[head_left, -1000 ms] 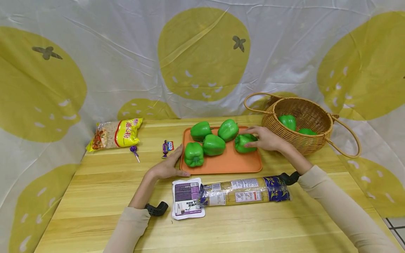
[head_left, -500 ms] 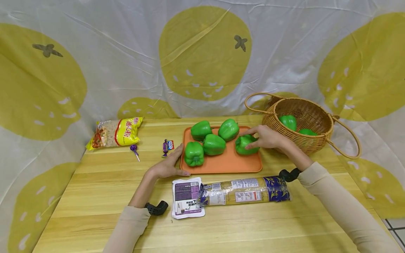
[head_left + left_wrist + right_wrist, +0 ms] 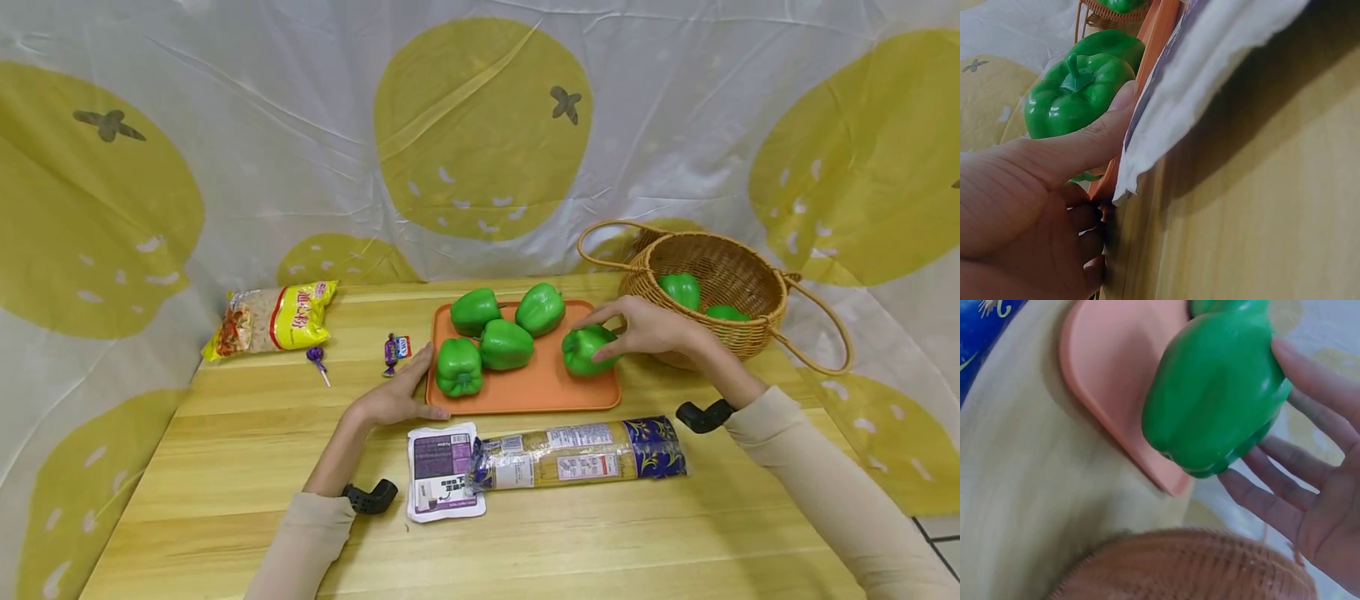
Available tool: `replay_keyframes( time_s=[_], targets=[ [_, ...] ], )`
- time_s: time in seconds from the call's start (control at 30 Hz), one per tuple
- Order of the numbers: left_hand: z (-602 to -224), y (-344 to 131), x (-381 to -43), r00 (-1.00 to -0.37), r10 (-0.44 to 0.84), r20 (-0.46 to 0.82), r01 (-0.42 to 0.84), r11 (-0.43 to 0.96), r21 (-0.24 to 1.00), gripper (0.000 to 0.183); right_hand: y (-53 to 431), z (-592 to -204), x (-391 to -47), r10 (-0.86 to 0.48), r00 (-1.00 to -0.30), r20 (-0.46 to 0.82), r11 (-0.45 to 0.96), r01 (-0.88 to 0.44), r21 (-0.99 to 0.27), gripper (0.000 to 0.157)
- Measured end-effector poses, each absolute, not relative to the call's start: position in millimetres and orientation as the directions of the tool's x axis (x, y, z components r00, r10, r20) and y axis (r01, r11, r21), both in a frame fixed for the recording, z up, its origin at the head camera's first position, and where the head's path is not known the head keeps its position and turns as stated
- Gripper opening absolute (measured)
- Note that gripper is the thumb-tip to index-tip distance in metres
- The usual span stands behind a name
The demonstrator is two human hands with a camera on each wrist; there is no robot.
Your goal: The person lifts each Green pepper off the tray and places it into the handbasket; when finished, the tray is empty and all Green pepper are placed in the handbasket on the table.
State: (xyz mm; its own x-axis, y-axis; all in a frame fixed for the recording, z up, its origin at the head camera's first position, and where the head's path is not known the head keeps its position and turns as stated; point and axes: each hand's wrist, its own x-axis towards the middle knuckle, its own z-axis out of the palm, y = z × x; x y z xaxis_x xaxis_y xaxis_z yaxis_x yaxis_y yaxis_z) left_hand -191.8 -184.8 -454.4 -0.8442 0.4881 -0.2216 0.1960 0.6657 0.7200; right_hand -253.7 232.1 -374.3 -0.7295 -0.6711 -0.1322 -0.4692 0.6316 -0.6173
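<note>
An orange tray [image 3: 536, 392] holds several green bell peppers, including one at its front left [image 3: 459, 367] and one at its back right [image 3: 540, 309]. Along the tray's left edge rests my left hand [image 3: 396, 395], fingers outstretched and thumb at the front corner. In the left wrist view, that thumb [image 3: 1091, 140] lies close to a bell pepper [image 3: 1079, 94] and the tray rim. My right hand [image 3: 648, 327] grips another bell pepper [image 3: 587, 350] over the tray's right side, thumb in front and fingers behind. This pepper [image 3: 1216, 394] sits at the fingertips in the right wrist view.
A wicker basket [image 3: 690, 333] with bell peppers inside stands right of the tray. In front lie a spaghetti pack [image 3: 581, 454] and a purple-white pouch [image 3: 442, 475]. Wrapped candies [image 3: 391, 354], a lollipop [image 3: 316, 358] and a yellow food bag [image 3: 273, 319] lie left.
My right hand has shifted slightly right and toward me, and the bell pepper in it has turned and moved the same way. My left hand has stayed at the tray edge.
</note>
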Motion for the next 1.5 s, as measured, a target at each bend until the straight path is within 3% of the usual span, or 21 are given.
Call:
replay_keyframes(
  time_s=[0.23,0.77,1.0,1.3,1.5],
  targets=[
    [-456,-185,-193,-0.844,0.486,-0.226,0.194,0.67,0.716,0.116,251,-339,-245,-0.687,-0.721,-0.093,0.601,-0.491,-0.631,0.055],
    [-455,-185,-192,-0.842,0.485,-0.238,0.19,0.679,0.709,0.115,316,-252,-252,-0.466,-0.88,-0.091,0.766,-0.349,-0.54,0.051],
    [-454,-185,-191,-0.844,0.483,-0.231,0.197,0.681,0.705,0.115,343,-247,-269,-0.376,-0.921,-0.099,0.826,-0.284,-0.488,0.053],
    [-455,-184,-191,-0.845,0.482,-0.233,0.193,0.68,0.707,0.116,367,-256,-290,-0.342,-0.922,-0.183,0.841,-0.214,-0.496,0.053],
    [-455,-183,-191,-0.847,0.479,-0.229,0.194,0.681,0.706,0.116,380,-264,-303,-0.314,-0.916,-0.249,0.856,-0.16,-0.492,0.062]
  ],
)
